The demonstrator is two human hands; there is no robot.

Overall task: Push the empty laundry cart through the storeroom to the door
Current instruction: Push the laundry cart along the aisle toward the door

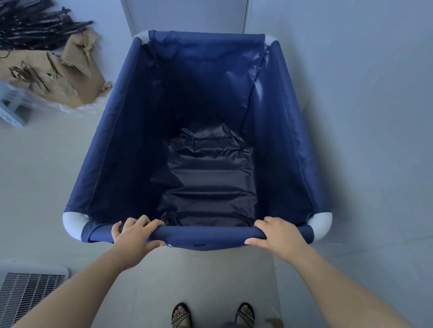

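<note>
The laundry cart (286,133) fills the middle of the head view, a deep blue fabric bin on a frame with white corner joints. Nothing lies inside it except its dark crumpled liner at the bottom. My left hand (133,232) is wrapped around the near top rail, left of centre. My right hand (274,235) grips the same rail closer to the right corner. The cart's far rim sits close to a pale door panel (182,1) straight ahead. The cart's wheels are hidden below the fabric.
A pale wall (375,73) runs close along the cart's right side. At the left, torn brown cardboard (47,76) with a heap of dark rods (23,21) rests on a white shelf. A white grille (10,297) lies at the lower left. Pale floor tiles (26,173) surround my sandalled feet.
</note>
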